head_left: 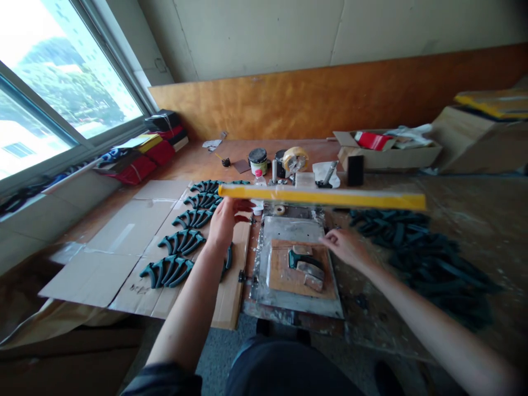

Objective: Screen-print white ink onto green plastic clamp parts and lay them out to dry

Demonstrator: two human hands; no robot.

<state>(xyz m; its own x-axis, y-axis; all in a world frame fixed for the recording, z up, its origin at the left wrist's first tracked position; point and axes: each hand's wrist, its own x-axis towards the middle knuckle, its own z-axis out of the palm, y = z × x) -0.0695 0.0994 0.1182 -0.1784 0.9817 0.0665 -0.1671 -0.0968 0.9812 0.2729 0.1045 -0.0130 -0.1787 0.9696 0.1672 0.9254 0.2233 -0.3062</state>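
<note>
- The left hand's [226,217] fingers are bent and apart, just beneath the left end of the long, yellow-edged bar [322,196]; whether they touch it, I cannot tell.
- The right hand's [342,243] fingers curl close together near the right edge of the flat grey metal plate [264,297]; whether they pinch anything, I cannot tell.
- The single dark-green curved piece [293,258] lies left of the right fingertips, above the brown flat board [278,272].
- Steady the piece by its edges, fingertips light, so it sits firmly.
- Lift the left forearm clear of the dark-green curved pieces in rows [197,219] beside it.
- Clear both hands before anything lowers.
</note>
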